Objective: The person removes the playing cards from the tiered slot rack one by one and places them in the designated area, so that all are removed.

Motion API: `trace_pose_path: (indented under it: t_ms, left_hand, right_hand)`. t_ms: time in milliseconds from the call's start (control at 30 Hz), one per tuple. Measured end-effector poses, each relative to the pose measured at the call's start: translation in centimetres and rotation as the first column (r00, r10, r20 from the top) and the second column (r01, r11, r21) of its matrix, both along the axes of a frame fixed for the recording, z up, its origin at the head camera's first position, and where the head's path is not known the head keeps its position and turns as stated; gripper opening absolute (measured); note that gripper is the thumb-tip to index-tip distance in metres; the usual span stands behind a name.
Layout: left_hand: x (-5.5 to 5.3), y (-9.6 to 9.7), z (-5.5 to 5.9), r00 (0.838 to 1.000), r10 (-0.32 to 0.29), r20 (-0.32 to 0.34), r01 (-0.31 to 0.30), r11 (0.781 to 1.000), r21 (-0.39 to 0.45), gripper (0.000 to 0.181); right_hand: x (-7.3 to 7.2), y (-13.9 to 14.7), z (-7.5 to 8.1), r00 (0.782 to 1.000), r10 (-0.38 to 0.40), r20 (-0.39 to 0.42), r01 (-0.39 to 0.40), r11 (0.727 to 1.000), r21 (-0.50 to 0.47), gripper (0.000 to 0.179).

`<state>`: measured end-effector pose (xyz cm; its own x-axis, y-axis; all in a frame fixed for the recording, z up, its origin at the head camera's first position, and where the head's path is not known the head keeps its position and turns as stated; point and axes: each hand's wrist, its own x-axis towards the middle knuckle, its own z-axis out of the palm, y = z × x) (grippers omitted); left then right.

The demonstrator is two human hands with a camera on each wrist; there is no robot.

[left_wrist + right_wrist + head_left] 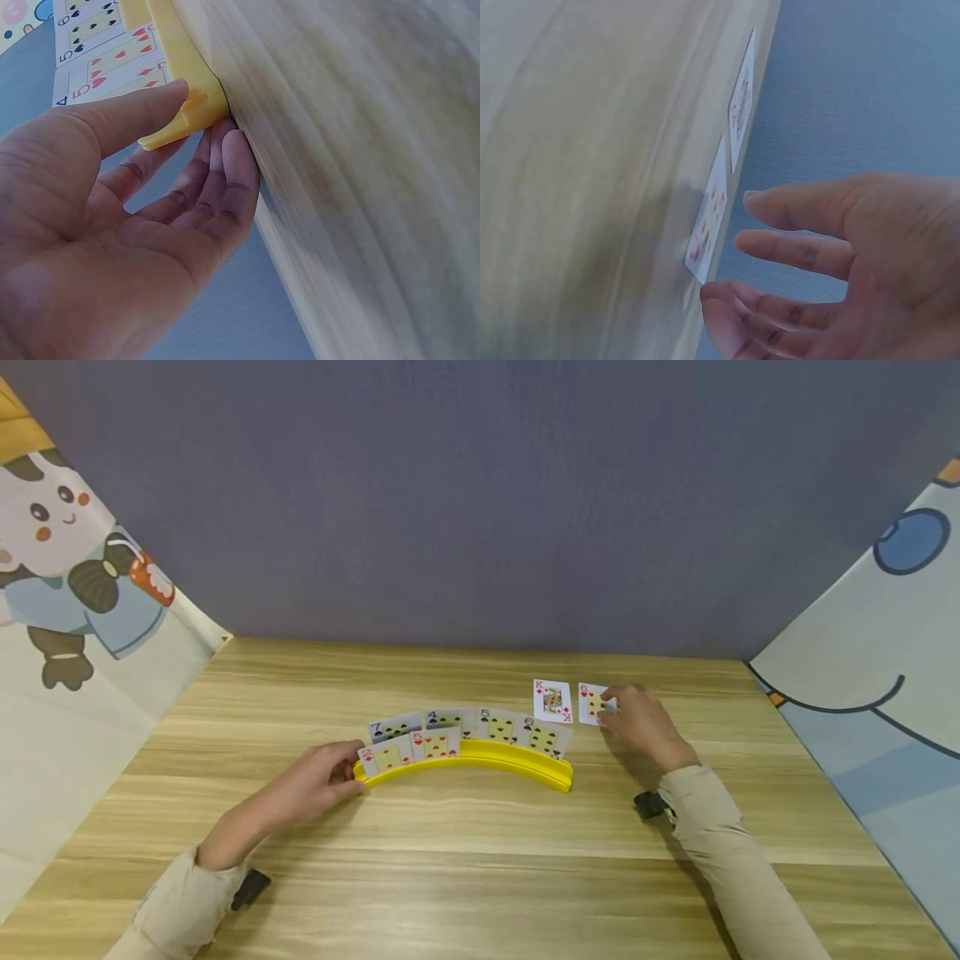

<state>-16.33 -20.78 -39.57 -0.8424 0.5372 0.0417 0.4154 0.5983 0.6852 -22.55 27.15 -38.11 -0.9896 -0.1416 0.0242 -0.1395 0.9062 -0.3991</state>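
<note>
A curved yellow card holder (pixel 517 758) stands on the table with playing cards upright in two rows. In front are a two of diamonds (pixel 387 757) and a five of hearts (pixel 436 745); several black-suit cards, including a five of spades (pixel 498 724), stand behind. My left hand (pixel 315 781) grips the holder's left end, thumb (pixel 142 109) on one side and fingers beneath and behind. My right hand (pixel 641 718) is at a six of hearts (pixel 589 703) lying face up, covering its right part. In the right wrist view, thumb and index finger stand apart from that card (pixel 709 217).
A king of diamonds (pixel 552 702) lies face up left of the six, behind the holder's right end. The wooden table (pixel 465 868) ends at a grey-blue back wall (pixel 480 510). Side panels with cartoon figures flank it. Dark wrist devices (pixel 649 805) sit at both cuffs.
</note>
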Motion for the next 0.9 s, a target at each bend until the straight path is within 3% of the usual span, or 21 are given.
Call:
trace_pose_path:
  t_ms: [233, 467, 900]
  left_hand:
    - [0.0, 0.1, 0.0, 1.000, -0.003, 0.006, 0.003, 1.000, 0.005, 0.032]
    - [0.0, 0.1, 0.0, 1.000, 0.004, 0.002, -0.004, 1.000, -0.005, 0.030]
    - [0.0, 0.0, 0.0, 1.000, -0.008, 0.004, 0.007, 1.000, 0.005, 0.031]
  right_hand:
    - [0.3, -0.1, 0.9, 0.999, 0.014, -0.052, -0.014, 1.000, -0.001, 0.036]
    - [0.8, -0.7, 2.0, 0.982, 0.040, -0.184, -0.041, 0.999, -0.004, 0.035]
    - [2.0, -2.9, 4.2, 0.960, 0.063, -0.272, -0.071, 0.997, -0.021, 0.031]
